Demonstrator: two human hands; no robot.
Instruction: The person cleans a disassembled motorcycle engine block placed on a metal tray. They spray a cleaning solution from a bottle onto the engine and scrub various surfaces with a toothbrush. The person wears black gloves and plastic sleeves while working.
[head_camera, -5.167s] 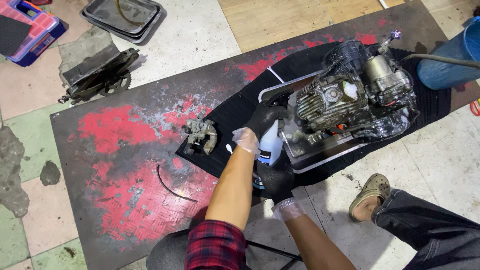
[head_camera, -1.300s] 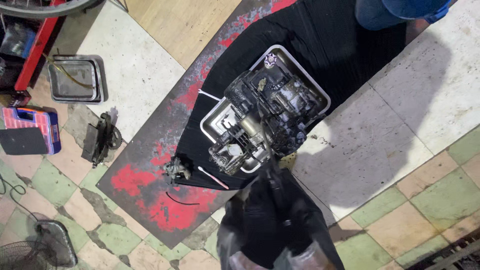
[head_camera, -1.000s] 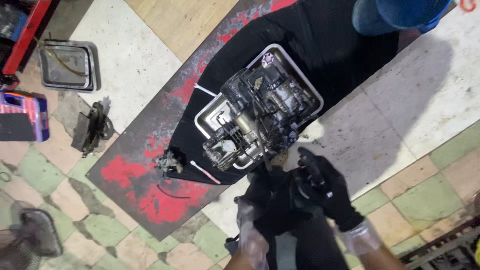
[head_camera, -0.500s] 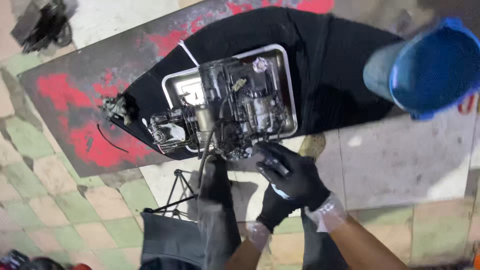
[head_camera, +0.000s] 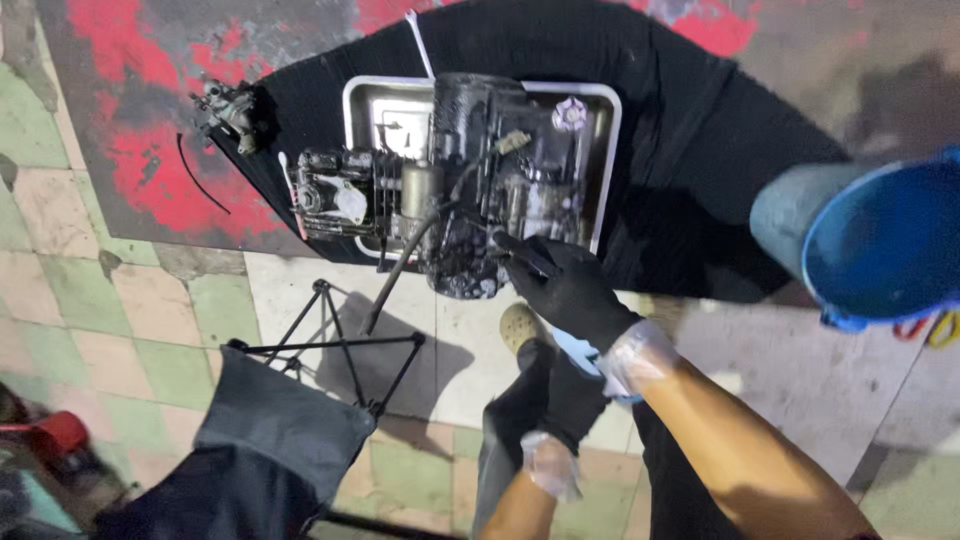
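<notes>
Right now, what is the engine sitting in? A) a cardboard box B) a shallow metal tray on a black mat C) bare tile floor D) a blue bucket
B: the engine rests in a shallow metal tray whose rim shows around it, and the tray lies on a black mat; the right hand, in a black glove, reaches its near edge.
</notes>
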